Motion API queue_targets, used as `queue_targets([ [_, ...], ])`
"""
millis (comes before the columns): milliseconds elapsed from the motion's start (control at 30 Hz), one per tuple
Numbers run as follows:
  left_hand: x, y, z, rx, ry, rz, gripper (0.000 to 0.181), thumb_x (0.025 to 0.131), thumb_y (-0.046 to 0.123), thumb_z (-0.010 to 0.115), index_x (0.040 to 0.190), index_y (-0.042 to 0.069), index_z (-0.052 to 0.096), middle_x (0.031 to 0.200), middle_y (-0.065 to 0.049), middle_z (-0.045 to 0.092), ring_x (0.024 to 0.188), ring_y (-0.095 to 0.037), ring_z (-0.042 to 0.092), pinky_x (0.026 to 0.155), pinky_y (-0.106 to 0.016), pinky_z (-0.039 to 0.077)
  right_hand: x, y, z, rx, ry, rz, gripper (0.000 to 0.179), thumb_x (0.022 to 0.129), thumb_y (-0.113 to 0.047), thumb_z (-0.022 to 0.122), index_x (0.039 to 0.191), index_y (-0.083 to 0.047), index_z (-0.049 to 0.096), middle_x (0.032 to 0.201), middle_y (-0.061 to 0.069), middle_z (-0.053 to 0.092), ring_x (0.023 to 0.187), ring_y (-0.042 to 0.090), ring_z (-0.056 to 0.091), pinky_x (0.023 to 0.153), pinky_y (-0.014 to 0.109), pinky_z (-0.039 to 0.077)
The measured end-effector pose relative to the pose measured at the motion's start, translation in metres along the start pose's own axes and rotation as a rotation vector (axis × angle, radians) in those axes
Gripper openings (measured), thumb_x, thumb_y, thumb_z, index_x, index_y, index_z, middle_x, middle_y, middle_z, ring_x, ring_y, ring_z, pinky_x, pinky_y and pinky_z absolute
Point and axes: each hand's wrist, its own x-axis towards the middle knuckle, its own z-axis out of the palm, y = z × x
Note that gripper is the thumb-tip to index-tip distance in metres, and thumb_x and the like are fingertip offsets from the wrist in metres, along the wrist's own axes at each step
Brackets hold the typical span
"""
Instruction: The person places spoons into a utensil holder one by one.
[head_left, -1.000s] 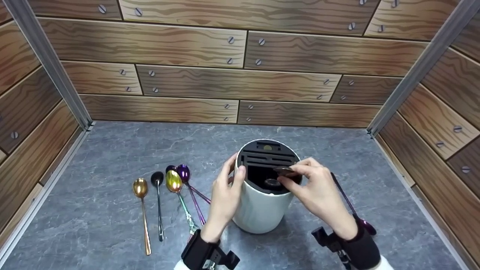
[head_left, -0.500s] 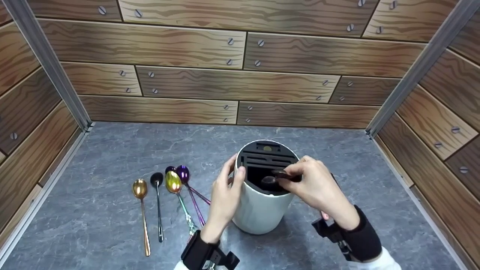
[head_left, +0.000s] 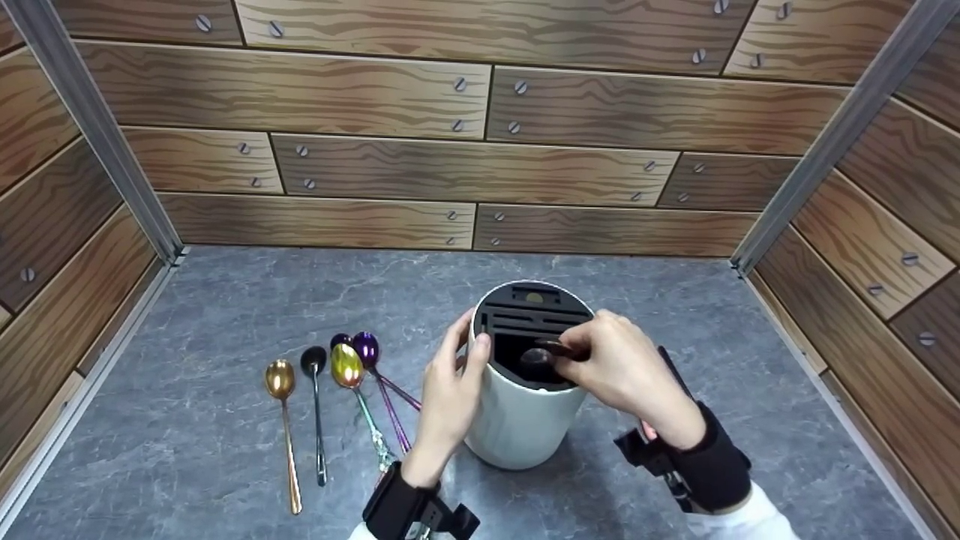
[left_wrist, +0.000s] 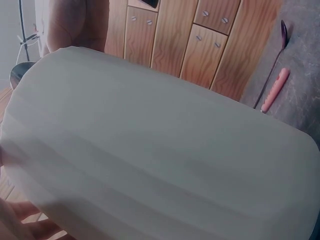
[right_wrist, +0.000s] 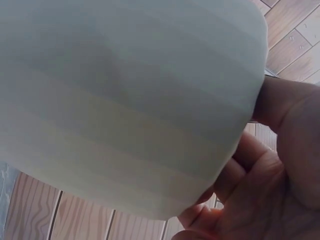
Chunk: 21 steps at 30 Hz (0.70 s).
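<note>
A white cylindrical utensil holder (head_left: 525, 427) with a black slotted top stands on the grey table. My left hand (head_left: 454, 390) grips its left side, thumb near the rim and fingers round the back. Over the large opening, my right hand (head_left: 615, 367) pinches a dark spoon (head_left: 553, 347) near its bowl; its handle is hidden inside the holder. Another dark spoon bowl (head_left: 536, 360) shows in the same opening, just left of the fingertips. In the right wrist view the holder's wall (right_wrist: 135, 110) hides the pinched spoon.
Left of the holder lie a gold spoon (head_left: 280, 379), a black spoon (head_left: 313, 360), a yellow-green spoon (head_left: 347, 365) and a purple spoon (head_left: 366, 347). To the right lie a dark spoon (left_wrist: 274, 62) and a pink handle (left_wrist: 276, 90). Wood-patterned walls (head_left: 375, 165) enclose the table.
My right hand has moved slightly left over the opening, and the pinched spoon has shifted left with it. My left hand and the holder have stayed put.
</note>
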Motion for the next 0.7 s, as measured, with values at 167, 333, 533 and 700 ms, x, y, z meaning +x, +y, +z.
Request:
queue_targets([
  [167,0.0,-0.001,0.001,0.005,0.001,0.007,0.046,0.109,0.028,0.055,0.151,0.009,0.055,0.149,-0.016,0.064,0.143,-0.035,0.058,0.116,-0.052,0.052,0.0,0.002,-0.001,0.012,-0.013,-0.011,0.032,0.079,-0.015,0.077,0.055,-0.021,0.057,0.058,-0.009,0.046,0.071,0.011,0.045,0.066,0.029,0.035],
  [333,-0.001,-0.001,0.001,-0.004,-0.008,0.014,0.046,0.11,0.028,0.054,0.152,0.008,0.054,0.151,-0.016,0.063,0.144,-0.036,0.057,0.117,-0.052,0.051,0.0,0.007,-0.005,0.065,-0.041,-0.05,0.027,0.082,-0.013,0.076,0.06,-0.024,0.065,0.056,-0.012,0.05,0.071,0.008,0.043,0.067,0.025,0.034],
  [533,0.0,-0.001,0.001,-0.006,-0.006,0.007,0.047,0.11,0.028,0.054,0.152,0.007,0.054,0.151,-0.017,0.062,0.144,-0.036,0.057,0.118,-0.053,0.051,-0.003,0.012,-0.008,0.154,-0.048,-0.077,0.009,0.088,-0.018,0.079,0.092,-0.024,0.085,0.086,-0.009,0.082,0.078,0.006,0.051,0.071,0.025,0.043],
  [700,0.001,-0.001,0.0,-0.01,-0.008,0.005,0.047,0.11,0.028,0.054,0.152,0.007,0.053,0.153,-0.017,0.061,0.145,-0.036,0.056,0.119,-0.053,0.05,-0.008,0.014,-0.008,0.202,-0.031,-0.038,0.014,0.09,-0.02,0.082,0.103,-0.021,0.085,0.095,-0.005,0.083,0.081,0.005,0.052,0.073,0.023,0.044],
])
